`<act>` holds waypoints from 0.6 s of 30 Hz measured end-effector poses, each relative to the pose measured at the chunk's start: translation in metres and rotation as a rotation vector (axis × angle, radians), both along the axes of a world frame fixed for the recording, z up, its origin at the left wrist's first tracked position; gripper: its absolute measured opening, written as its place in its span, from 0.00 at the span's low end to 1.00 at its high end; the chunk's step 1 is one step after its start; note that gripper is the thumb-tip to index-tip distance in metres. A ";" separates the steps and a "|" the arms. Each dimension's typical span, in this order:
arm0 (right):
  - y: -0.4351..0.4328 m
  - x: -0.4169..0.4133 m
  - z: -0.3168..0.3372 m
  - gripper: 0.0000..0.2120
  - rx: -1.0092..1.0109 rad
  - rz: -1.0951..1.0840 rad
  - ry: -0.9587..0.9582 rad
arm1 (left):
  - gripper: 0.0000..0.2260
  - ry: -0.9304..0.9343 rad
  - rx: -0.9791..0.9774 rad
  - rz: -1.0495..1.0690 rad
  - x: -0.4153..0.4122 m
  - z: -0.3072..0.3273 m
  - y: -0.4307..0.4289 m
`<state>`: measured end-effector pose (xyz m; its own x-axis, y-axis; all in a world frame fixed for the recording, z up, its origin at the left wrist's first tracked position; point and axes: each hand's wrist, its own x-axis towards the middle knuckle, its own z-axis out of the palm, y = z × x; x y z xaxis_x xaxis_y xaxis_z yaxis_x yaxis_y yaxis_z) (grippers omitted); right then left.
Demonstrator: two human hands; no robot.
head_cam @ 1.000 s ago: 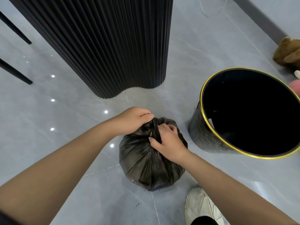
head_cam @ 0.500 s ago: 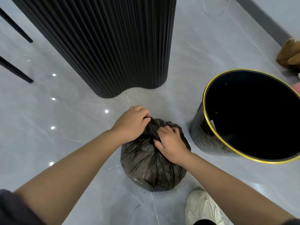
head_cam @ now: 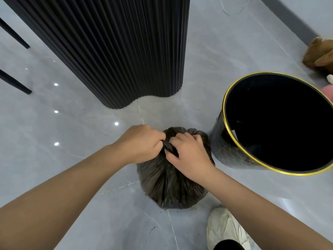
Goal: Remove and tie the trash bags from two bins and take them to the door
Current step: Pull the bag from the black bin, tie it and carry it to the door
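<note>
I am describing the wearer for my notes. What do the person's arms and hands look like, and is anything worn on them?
The left forearm and right forearm are bare to the picture's edge; no sleeve shows. The left hand and right hand wear no gloves, and no ring, watch or bracelet is visible.

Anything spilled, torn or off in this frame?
Nothing major. The trash bag looks intact on the floor, left hand and right hand gripping its twisted neck. Only oddities: small crumbs at its base and a dark scuff nearby.
</note>
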<state>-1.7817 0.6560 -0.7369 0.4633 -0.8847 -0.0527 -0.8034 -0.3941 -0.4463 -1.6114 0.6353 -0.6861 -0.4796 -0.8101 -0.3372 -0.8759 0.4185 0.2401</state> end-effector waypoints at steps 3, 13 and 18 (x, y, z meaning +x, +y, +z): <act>0.000 0.004 0.002 0.11 -0.095 -0.098 0.086 | 0.12 0.068 0.161 0.128 -0.005 0.017 -0.003; -0.001 0.011 0.026 0.16 -0.221 -0.126 0.049 | 0.15 0.514 0.333 0.495 -0.001 0.028 0.016; -0.008 0.001 0.016 0.15 -0.283 -0.003 -0.147 | 0.18 0.456 0.224 0.494 -0.002 0.028 0.018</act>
